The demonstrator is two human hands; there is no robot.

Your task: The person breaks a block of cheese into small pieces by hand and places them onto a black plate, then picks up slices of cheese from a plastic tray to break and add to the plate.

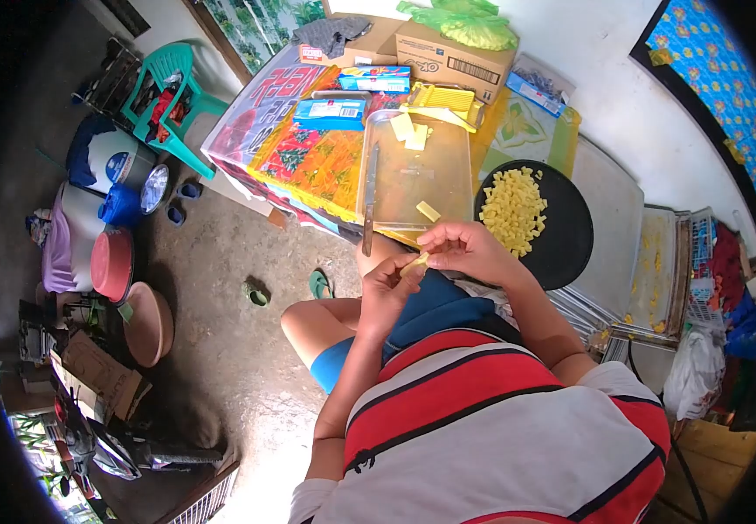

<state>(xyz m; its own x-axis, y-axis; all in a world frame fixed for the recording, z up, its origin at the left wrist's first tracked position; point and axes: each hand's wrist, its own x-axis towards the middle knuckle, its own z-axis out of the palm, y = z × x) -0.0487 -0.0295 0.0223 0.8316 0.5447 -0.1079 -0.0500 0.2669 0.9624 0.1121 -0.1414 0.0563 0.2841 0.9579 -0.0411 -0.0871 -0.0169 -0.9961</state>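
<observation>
My left hand [386, 284] and my right hand [465, 249] meet over my lap, fingers pinched on a small pale yellow piece [415, 265] between them. Just beyond them lies a cutting board [421, 188] with a yellow strip [428, 210] near its front edge and flat yellow slices [408, 129] at its far end. A knife [372, 188] rests along the board's left edge, its handle toward me. To the right, a round black tray [566, 223] holds a heap of small yellow pieces [513, 210].
Blue boxes [330, 112], a yellow tray [441, 100] and a cardboard box [452, 63] stand behind the board. Metal trays [600, 227] are at the right. A green chair [190, 109], basins [148, 323] and slippers [255, 293] are on the left.
</observation>
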